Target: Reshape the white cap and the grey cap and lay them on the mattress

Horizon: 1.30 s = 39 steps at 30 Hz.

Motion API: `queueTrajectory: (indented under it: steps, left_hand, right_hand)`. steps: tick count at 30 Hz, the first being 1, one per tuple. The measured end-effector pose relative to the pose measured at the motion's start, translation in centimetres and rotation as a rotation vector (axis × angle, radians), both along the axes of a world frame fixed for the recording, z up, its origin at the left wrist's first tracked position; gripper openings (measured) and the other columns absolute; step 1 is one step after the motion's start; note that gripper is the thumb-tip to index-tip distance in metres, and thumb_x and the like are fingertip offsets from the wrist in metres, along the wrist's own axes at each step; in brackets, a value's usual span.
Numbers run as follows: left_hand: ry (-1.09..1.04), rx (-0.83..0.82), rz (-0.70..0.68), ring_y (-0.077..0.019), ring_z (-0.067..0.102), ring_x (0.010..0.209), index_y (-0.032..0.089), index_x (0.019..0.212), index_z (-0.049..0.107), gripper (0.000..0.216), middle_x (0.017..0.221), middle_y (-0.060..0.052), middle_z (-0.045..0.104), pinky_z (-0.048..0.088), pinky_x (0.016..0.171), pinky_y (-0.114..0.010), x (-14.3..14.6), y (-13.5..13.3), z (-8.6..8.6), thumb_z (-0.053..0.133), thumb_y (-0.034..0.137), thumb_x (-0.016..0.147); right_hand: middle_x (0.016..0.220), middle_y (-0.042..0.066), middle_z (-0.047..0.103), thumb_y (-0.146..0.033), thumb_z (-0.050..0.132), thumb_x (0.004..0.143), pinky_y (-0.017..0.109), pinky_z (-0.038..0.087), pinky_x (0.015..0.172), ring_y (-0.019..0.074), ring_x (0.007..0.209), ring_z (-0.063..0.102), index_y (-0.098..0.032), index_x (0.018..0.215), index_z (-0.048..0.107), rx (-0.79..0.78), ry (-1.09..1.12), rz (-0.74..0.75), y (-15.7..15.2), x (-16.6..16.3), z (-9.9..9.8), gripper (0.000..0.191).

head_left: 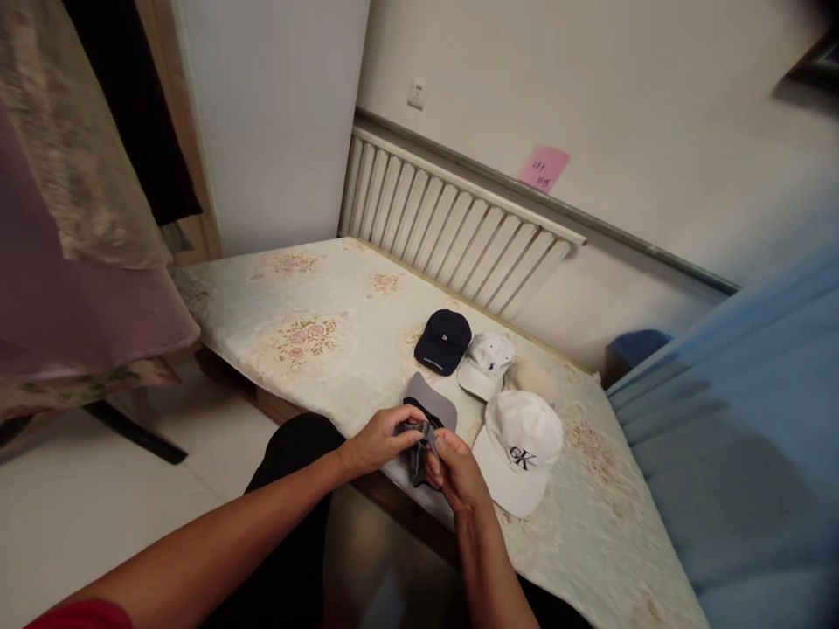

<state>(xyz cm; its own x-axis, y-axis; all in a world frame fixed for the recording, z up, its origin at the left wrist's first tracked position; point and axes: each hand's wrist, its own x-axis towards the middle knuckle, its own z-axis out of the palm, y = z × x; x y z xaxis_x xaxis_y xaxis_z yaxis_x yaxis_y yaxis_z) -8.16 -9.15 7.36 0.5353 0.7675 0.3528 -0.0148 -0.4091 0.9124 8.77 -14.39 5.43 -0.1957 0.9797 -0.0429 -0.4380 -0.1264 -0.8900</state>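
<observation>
Both forearms reach in from the bottom of the head view and meet over the near edge of the bed (pixel 341 349), which carries a pale floral cover. Left hand (pixel 380 441) and right hand (pixel 455 472) each have their fingers pinched together on the same small dark piece, which looks like the back strap of the grey cap (pixel 427 404). Its grey brim points away toward the far side of the bed while the dark crown hangs at the near edge, so the strap end faces the person and both grips can work it close to the body. The fine detail between the fingertips is too small to read.

Just right of the hands lies a white cap (pixel 521 445) with a dark logo, brim toward the near edge, close to the right hand but not touched by it. Further back, toward the far edge by the radiator (pixel 452 218), a navy cap (pixel 443 341) and a smaller white cap (pixel 486 362) sit side by side, touching or nearly so, well out of the hands' way.

A pink note (pixel 544 168) is stuck on the wall above the radiator, and blue fabric (pixel 740 419) fills the right side beyond the bed's right-hand corner.
</observation>
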Motion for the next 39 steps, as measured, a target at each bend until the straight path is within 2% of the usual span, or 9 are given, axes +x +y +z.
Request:
queueTrajectory:
  steps: [12,19,22,25,27,29,31,35,39]
  left_hand:
    - [-0.01,-0.069,-0.033,-0.0146,0.057,0.088,0.015,0.097,0.061,0.02,0.092,-0.002,0.063,0.042,0.083,-0.025,0.4,-0.2,0.0,0.054,0.024,0.081]
    - [0.042,-0.076,-0.058,-0.0143,0.057,0.087,0.016,0.097,0.061,0.02,0.092,-0.002,0.064,0.043,0.082,-0.025,0.5,-0.2,-0.1,0.053,0.027,0.083]
    - [0.06,-0.035,-0.053,-0.0141,0.058,0.086,0.016,0.096,0.062,0.019,0.091,-0.002,0.064,0.043,0.081,-0.025,0.5,-0.1,-0.2,0.053,0.026,0.082]
    - [0.089,-0.006,-0.055,-0.014,0.058,0.084,0.016,0.094,0.062,0.018,0.087,-0.002,0.065,0.043,0.081,-0.025,0.5,0.0,-0.2,0.052,0.024,0.082]
    - [0.102,-0.001,-0.045,-0.0145,0.059,0.085,0.016,0.093,0.063,0.017,0.086,-0.002,0.065,0.043,0.081,-0.025,0.5,0.0,-0.1,0.052,0.023,0.081]
    - [0.101,-0.007,-0.04,-0.0153,0.058,0.086,0.017,0.091,0.063,0.017,0.086,-0.002,0.066,0.043,0.081,-0.026,0.5,-0.1,0.1,0.052,0.024,0.081]
    - [0.095,-0.021,-0.046,-0.0157,0.058,0.087,0.017,0.091,0.063,0.018,0.085,-0.002,0.066,0.043,0.081,-0.026,0.4,0.0,0.4,0.051,0.025,0.081]
    - [0.105,-0.065,-0.062,-0.0148,0.058,0.082,0.016,0.09,0.062,0.018,0.083,-0.001,0.065,0.043,0.078,-0.025,0.1,0.1,0.6,0.049,0.024,0.081]
    - [0.166,-0.078,-0.102,-0.0137,0.057,0.078,0.017,0.087,0.062,0.016,0.081,0.0,0.065,0.043,0.074,-0.024,-0.1,0.1,0.6,0.05,0.022,0.078]
  right_hand:
    - [0.044,-0.007,0.044,-0.038,0.061,0.082,0.018,0.022,0.038,0.0051,0.036,0.031,-0.018,0.078,0.057,0.02,0.044,0.025,0.1,-0.5,0.5,0.02]
    - [0.043,-0.007,0.044,-0.039,0.062,0.08,0.019,0.023,0.039,0.0054,0.036,0.032,-0.018,0.072,0.054,0.018,-0.058,-0.025,0.4,-0.6,0.9,0.024]
    - [0.042,-0.008,0.043,-0.04,0.06,0.081,0.019,0.022,0.039,0.0054,0.036,0.031,-0.018,0.073,0.053,0.005,-0.168,-0.095,0.4,-0.9,1.1,0.024]
    - [0.042,-0.009,0.043,-0.039,0.057,0.083,0.019,0.021,0.039,0.0057,0.037,0.031,-0.018,0.08,0.054,-0.011,-0.294,-0.191,0.2,-1.2,1.3,0.021]
    - [0.044,-0.009,0.044,-0.037,0.054,0.083,0.018,0.023,0.04,0.0064,0.039,0.033,-0.019,0.094,0.057,-0.004,-0.339,-0.238,0.0,-1.5,1.5,0.022]
    - [0.047,-0.008,0.046,-0.036,0.052,0.084,0.018,0.026,0.042,0.0072,0.041,0.036,-0.019,0.108,0.056,0.016,-0.354,-0.247,-0.2,-1.6,1.8,0.03]
    - [0.05,-0.007,0.049,-0.037,0.052,0.084,0.019,0.03,0.044,0.0079,0.044,0.039,-0.018,0.113,0.055,0.036,-0.347,-0.223,-0.5,-1.5,1.9,0.035]
    - [0.056,-0.004,0.054,-0.037,0.055,0.083,0.02,0.035,0.049,0.0088,0.049,0.045,-0.018,0.113,0.056,0.054,-0.314,-0.197,-0.8,-1.1,2.1,0.035]
    - [0.053,-0.005,0.055,-0.038,0.058,0.08,0.02,0.036,0.047,0.0092,0.047,0.047,-0.019,0.101,0.059,0.027,-0.363,-0.223,-0.6,-1.0,2.2,0.028]
